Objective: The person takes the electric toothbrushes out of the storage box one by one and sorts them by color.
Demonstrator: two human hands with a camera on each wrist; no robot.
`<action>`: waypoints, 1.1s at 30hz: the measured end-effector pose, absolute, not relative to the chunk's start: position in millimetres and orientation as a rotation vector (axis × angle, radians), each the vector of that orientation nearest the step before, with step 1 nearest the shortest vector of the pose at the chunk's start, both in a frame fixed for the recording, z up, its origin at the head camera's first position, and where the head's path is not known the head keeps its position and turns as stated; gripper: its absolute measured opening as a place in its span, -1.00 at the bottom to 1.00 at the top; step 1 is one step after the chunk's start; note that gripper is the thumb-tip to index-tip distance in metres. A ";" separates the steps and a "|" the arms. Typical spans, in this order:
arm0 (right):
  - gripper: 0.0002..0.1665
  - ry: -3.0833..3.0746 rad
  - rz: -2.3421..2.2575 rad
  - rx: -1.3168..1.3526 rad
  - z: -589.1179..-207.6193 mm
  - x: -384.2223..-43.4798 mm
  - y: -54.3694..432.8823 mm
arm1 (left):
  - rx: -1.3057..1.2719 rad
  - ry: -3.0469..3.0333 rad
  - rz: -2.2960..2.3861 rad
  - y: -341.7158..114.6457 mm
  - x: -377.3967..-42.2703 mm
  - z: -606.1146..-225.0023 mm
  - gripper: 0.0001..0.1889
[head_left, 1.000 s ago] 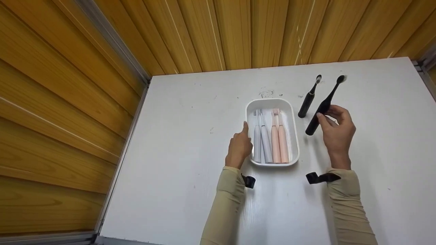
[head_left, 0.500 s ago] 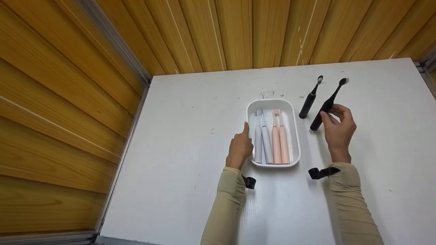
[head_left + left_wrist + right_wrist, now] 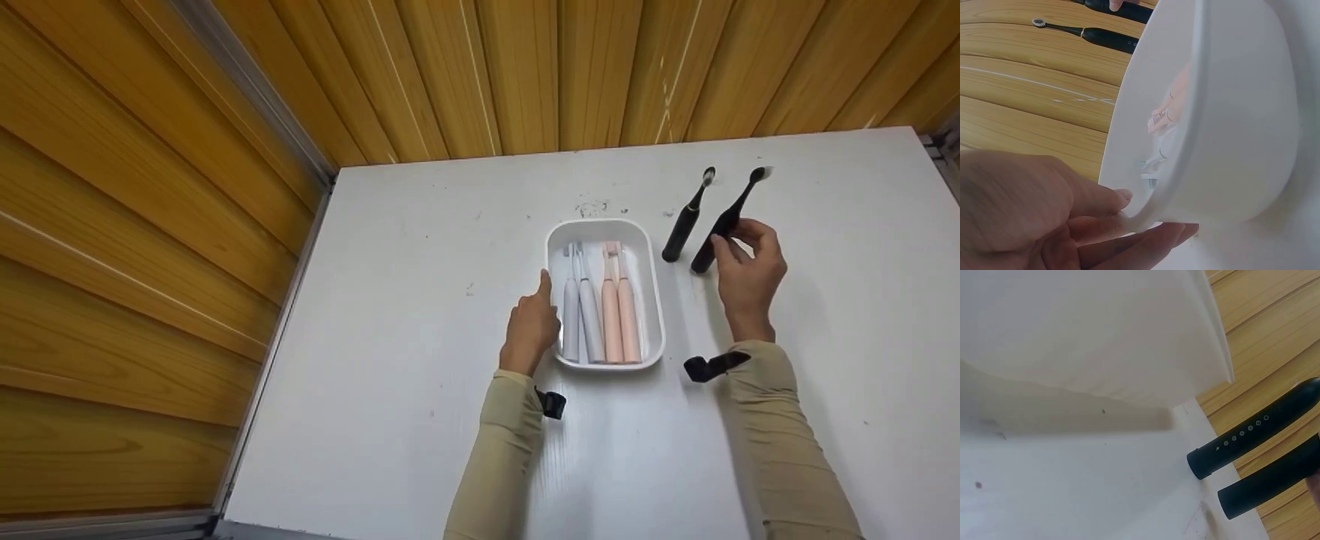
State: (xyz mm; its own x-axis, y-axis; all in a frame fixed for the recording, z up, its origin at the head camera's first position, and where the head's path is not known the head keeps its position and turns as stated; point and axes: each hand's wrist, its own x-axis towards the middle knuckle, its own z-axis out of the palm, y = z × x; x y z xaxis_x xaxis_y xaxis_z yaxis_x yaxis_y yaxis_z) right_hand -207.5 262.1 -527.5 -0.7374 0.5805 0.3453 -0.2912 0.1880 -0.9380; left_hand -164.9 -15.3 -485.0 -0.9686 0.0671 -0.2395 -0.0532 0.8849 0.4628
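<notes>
Standing between tray (image 3: 651,300) and held toothbrush (image 3: 726,225): second toothbrush (image 3: 681,234), apparently touching neither

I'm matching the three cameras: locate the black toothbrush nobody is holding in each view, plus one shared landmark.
Head: the left black toothbrush, upper right.
Left wrist: the lower black toothbrush, upper left.
Right wrist: the upper black toothbrush, right side, cut by frame.
Landmark: white box, visible in all three.

Four toothbrushes (image 3: 610,322) lie in the tray (image 3: 658,300) on the counter (image 3: 397,337); right of it, two more toothbrushes (image 3: 682,234), side by side.
</notes>
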 end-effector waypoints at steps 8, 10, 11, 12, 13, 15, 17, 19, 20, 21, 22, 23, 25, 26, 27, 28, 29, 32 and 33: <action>-0.62 -1.816 1.629 -0.268 -530.3 -212.5 264.5 | 0.009 2.822 0.680 -14.6 -162.2 -488.6 -0.37; -0.61 -1.818 1.623 -0.269 -533.1 -215.8 266.5 | 0.009 2.824 0.676 -14.7 -162.2 -488.5 -0.37; -0.62 -1.821 1.619 -0.270 -535.7 -218.2 268.1 | 0.009 2.825 0.673 -14.5 -162.3 -488.3 -0.37; -0.63 -1.821 1.622 -0.274 -535.4 -218.9 268.5 | 0.006 2.820 0.675 -14.4 -162.3 -487.7 -0.37; -0.64 -1.820 1.624 -0.277 -535.4 -219.8 268.8 | 0.005 2.819 0.673 -14.3 -162.4 -487.2 -0.37; -0.65 -1.813 1.631 -0.276 -535.3 -221.6 269.0 | -0.001 2.815 0.672 -14.2 -163.1 -486.6 -0.37; -0.66 -1.807 1.633 -0.271 -536.6 -223.1 269.0 | -0.002 2.812 0.664 -14.3 -164.1 -486.0 -0.37; -0.66 -1.805 1.627 -0.263 -538.9 -224.3 269.5 | -0.005 2.810 0.658 -14.3 -164.8 -485.6 -0.37; -0.66 -1.803 1.626 -0.260 -540.1 -224.5 269.8 | -0.005 2.808 0.657 -14.3 -164.9 -485.7 -0.37; -0.65 -1.804 1.623 -0.258 -541.7 -224.7 270.2 | -0.006 2.806 0.656 -14.2 -164.9 -485.8 -0.37; -0.65 -1.801 1.622 -0.254 -543.1 -224.9 270.7 | -0.006 2.802 0.655 -14.3 -164.8 -485.7 -0.37; -0.64 -1.799 1.622 -0.249 -544.6 -225.2 271.1 | -0.005 2.803 0.652 -14.3 -164.7 -485.7 -0.37; -0.63 -1.796 1.622 -0.243 -546.1 -225.2 271.4 | -0.004 2.801 0.653 -14.2 -164.7 -485.7 -0.37; -0.63 -1.793 1.625 -0.240 -546.4 -225.1 271.4 | 0.000 2.802 0.650 -14.3 -164.8 -485.9 -0.37; -0.63 -1.795 1.624 -0.240 -546.5 -224.8 271.3 | 0.004 2.806 0.648 -14.3 -164.8 -486.0 -0.36; -0.63 -1.802 1.619 -0.236 -546.3 -224.4 271.1 | 0.016 2.814 0.642 -14.4 -164.7 -485.9 -0.36; -0.63 -1.811 1.613 -0.236 -546.0 -223.9 270.8 | 0.026 2.824 0.633 -14.5 -164.5 -485.9 -0.36; -0.63 -1.836 1.593 -0.233 -544.4 -222.0 269.9 | 0.049 2.843 0.613 -14.9 -163.9 -486.0 -0.36; -0.63 -1.844 1.586 -0.231 -544.3 -221.5 269.7 | 0.053 2.846 0.612 -15.0 -163.6 -485.9 -0.36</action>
